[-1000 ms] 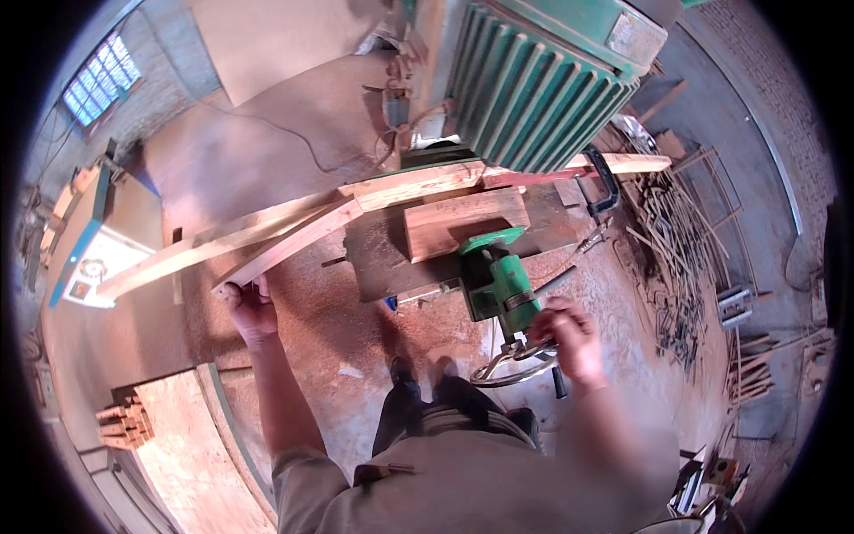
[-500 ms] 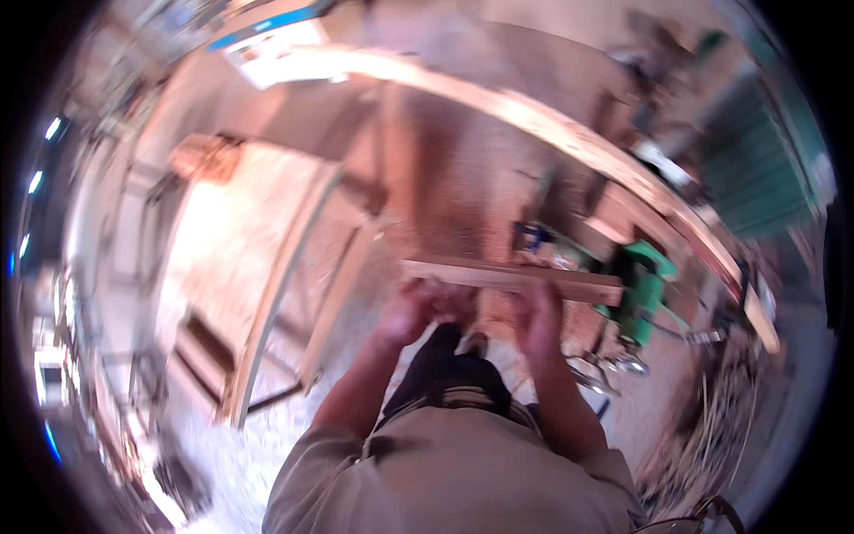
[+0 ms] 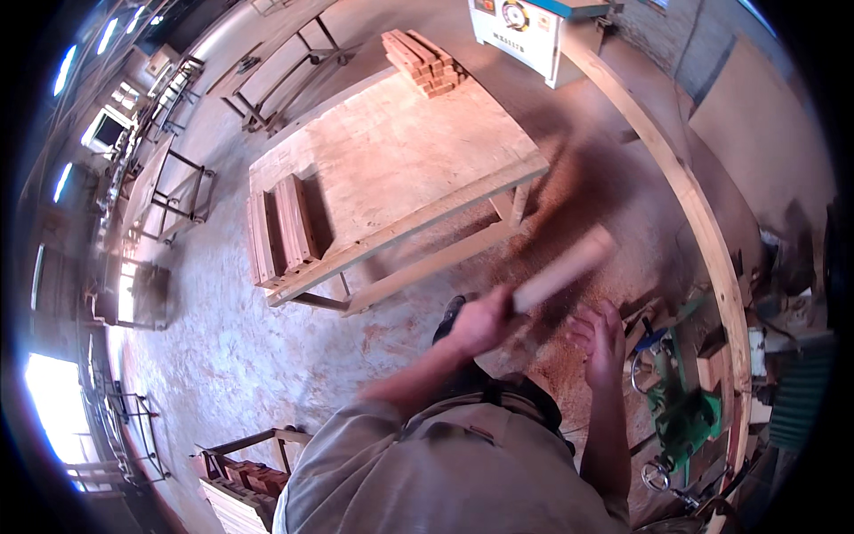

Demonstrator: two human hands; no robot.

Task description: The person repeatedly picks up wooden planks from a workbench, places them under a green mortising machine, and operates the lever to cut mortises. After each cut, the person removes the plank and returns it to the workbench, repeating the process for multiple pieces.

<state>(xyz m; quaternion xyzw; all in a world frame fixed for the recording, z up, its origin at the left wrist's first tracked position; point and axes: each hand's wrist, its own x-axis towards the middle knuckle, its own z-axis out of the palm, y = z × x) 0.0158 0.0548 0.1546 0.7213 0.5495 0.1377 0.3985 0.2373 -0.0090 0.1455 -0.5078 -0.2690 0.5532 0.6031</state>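
Note:
A short wooden board [image 3: 564, 268] is in my left hand [image 3: 485, 322], whose fingers are closed round its near end. The board slants up and to the right, and its far end is smeared by motion. Close by on the right, my right hand [image 3: 602, 343] is off the board, fingers apart and curled a little, with nothing in it. Ahead and to the left stands a wooden work table [image 3: 382, 142]. Long wooden pieces [image 3: 283, 227] lie side by side on its near left corner, and a stack of wooden blocks [image 3: 423, 62] sits at its far edge.
A green metal machine [image 3: 680, 414] with handwheels stands at my right. Behind it runs a long curved-looking timber beam [image 3: 685, 187]. A white machine cabinet [image 3: 516, 36] is at the back. Lower left, a rack [image 3: 240, 494] holds more wood. Sawdust [image 3: 569, 200] covers the floor ahead.
My view has turned left. Both hands were at the board before; now my right hand is off it, and the left holds it alone, tilted upward to the right.

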